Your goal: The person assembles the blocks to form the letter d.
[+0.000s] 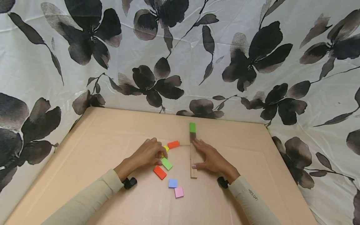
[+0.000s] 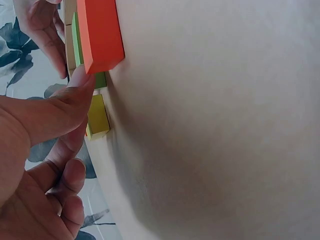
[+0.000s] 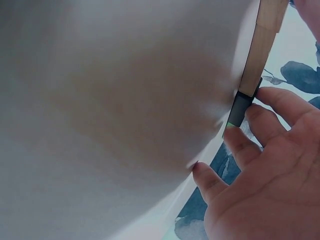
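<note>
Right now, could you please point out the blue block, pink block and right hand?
Blue block (image 1: 172,183), head view, top face.
Pink block (image 1: 178,192), head view, top face.
Right hand (image 1: 211,157), head view, its back.

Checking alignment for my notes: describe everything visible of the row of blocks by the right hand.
The row of blocks is straight and narrow, lying on the tan tabletop and running from near to far. Its far end is green, then comes a dark section, then a longer stretch that looks like bare wood, with a seam. The right hand is at its right side, thumb and fingertips touching it.
</note>
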